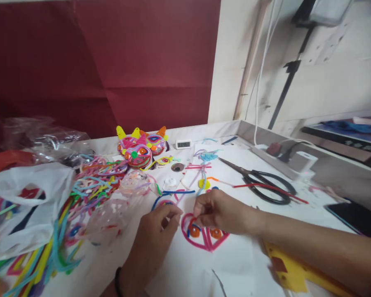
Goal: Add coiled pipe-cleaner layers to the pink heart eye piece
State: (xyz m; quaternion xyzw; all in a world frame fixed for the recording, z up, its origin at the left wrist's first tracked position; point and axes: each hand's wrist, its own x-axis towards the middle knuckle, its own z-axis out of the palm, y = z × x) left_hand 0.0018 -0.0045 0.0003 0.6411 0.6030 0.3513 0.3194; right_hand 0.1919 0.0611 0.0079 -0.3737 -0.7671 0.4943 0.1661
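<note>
The right hand (221, 212) hides the top of the pink pipe-cleaner heart (205, 244); its fingers (200, 209) pinch something tiny, perhaps a strand end.

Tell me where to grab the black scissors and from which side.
Take the scissors by their black handle loops, from the right: the loops lie at that end, the closed blades point away left. A red pipe cleaner crosses the loops.

view: just one cam, worn on the person's head
facing: forward and down across the white paper-covered table (250, 264), toward its far edge under the dark red wall (95, 62)
distance: close, left hand (156, 233) and right hand (221, 212) reach in from the near edge
centre: pink pipe-cleaner heart (205, 241) just below the middle
</note>
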